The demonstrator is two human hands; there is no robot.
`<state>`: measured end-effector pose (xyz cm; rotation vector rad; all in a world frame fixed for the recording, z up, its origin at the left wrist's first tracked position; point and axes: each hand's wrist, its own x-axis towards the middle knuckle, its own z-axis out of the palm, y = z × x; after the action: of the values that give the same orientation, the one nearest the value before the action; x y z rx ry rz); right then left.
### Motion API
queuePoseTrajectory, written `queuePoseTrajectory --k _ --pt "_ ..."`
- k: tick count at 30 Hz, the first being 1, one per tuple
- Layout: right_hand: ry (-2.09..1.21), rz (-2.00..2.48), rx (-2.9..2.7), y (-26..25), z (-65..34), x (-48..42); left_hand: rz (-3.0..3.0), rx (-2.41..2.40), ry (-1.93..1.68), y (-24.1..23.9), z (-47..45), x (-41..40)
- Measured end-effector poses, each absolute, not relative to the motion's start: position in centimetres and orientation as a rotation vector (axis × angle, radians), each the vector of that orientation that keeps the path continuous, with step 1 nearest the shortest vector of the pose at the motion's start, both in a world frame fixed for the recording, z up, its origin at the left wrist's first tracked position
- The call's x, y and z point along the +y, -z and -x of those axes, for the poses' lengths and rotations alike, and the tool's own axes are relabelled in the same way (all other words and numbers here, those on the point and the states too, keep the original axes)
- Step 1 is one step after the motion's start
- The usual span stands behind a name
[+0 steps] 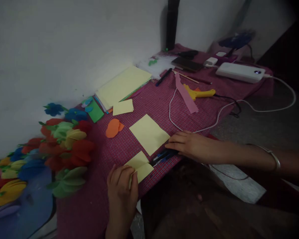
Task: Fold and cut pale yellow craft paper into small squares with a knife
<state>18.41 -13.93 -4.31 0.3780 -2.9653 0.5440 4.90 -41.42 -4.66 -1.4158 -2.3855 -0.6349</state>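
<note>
My left hand [122,192] rests at the near edge of the table, fingers curled and pinching a small folded pale yellow paper [141,166]. My right hand [191,146], a bangle on its wrist, reaches in from the right and lies over dark scissors with blue on them [161,156], fingers closing on them. A larger pale yellow sheet [149,133] lies flat just beyond both hands. An orange paper cut-out [113,128] sits to its left.
The table has a magenta checked cloth [151,103]. Colourful paper flowers [64,146] pile at the left. A stack of yellow paper [123,84], a pink strip [186,94], a yellow glue gun [200,93], a black pen [163,77], a white power bank [240,72] and white cable [239,106] lie farther back.
</note>
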Motion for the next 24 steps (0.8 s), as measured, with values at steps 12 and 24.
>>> queuePoseTrajectory --k 12,24 --pt "-0.602 -0.434 -2.972 4.0 -18.9 -14.6 1.978 -2.339 0.113 3.6 -2.7 -40.6" --pt "-0.836 -0.327 -3.02 3.5 -20.6 -15.7 2.335 -2.307 -0.016 5.3 -0.1 -40.0"
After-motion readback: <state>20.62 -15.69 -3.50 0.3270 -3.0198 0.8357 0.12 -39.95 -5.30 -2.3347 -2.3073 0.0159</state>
